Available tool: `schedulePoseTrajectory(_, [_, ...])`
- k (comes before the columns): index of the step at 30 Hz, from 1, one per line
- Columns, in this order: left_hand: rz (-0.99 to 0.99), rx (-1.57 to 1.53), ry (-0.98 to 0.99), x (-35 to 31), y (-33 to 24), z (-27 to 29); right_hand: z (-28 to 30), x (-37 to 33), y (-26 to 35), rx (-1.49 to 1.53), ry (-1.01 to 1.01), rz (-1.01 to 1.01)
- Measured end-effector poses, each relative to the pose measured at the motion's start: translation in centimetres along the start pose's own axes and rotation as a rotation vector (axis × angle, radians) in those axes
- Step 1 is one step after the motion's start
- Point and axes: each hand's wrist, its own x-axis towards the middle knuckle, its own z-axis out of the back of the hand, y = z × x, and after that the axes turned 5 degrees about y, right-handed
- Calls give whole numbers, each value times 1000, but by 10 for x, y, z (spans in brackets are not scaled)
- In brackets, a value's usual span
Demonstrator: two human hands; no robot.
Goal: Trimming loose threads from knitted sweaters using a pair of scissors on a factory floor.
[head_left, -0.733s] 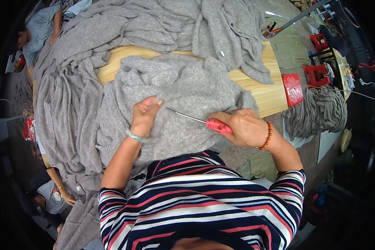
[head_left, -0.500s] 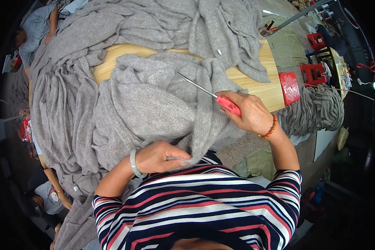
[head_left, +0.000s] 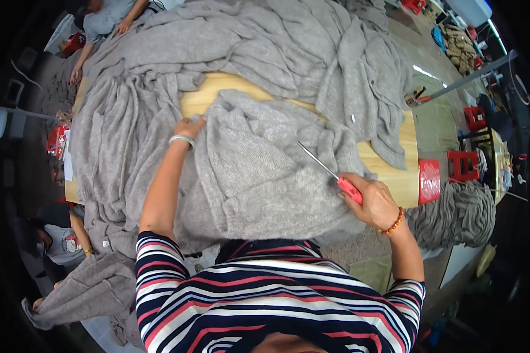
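Observation:
A grey knitted piece (head_left: 265, 176) lies bunched and spread before me, its near edge against my striped top. My left hand (head_left: 188, 128) reaches to its far left edge, the fingers closed on a fold of the knit. In my right hand (head_left: 371, 203) is a tool (head_left: 350, 190) with a red handle and a long thin metal shaft. The shaft slants up and left over the knit; what shape its tip has is too small to tell.
More grey knits (head_left: 229, 41) cover the far and left parts of the wooden table (head_left: 388, 170). A red stool (head_left: 429, 181) stands by its right edge, beside a pile of knits (head_left: 453, 215). Two co-workers (head_left: 103, 26) (head_left: 65, 235) sit on the left.
My left hand has gone from the near edge of the knit up to its far left side. The knit now lies flatter and wider. My right hand still holds the tool.

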Motion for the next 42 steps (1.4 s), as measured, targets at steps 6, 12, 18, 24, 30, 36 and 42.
schedulePoseTrajectory(6, [-169, 108, 149, 1, -53, 0, 8, 0, -4, -27, -7, -46])
schedulePoseTrajectory(12, [-1028, -543, 765, -183, -242, 103, 20, 2, -20, -33, -235, -83])
schedulePoseTrajectory(18, [-977, 94, 1150, -253, -178, 108, 43, 18, -18, -13, -289, -54])
schedulePoseTrajectory(24, [-918, 200, 872, -256, -147, 145, 16, 8, -43, -100, -5, -122])
schedulePoseTrajectory(30, [-534, -177, 752, -268, -160, 99, 17, 8, -24, -121, 48, -86])
schedulePoseTrajectory(36, [-543, -489, 687, -269, -158, 24, 25, -3, 13, -127, 107, 30])
schedulePoseTrajectory(42, [-689, -310, 608, -264, -150, 11, 9, -31, 17, -220, 295, 86])
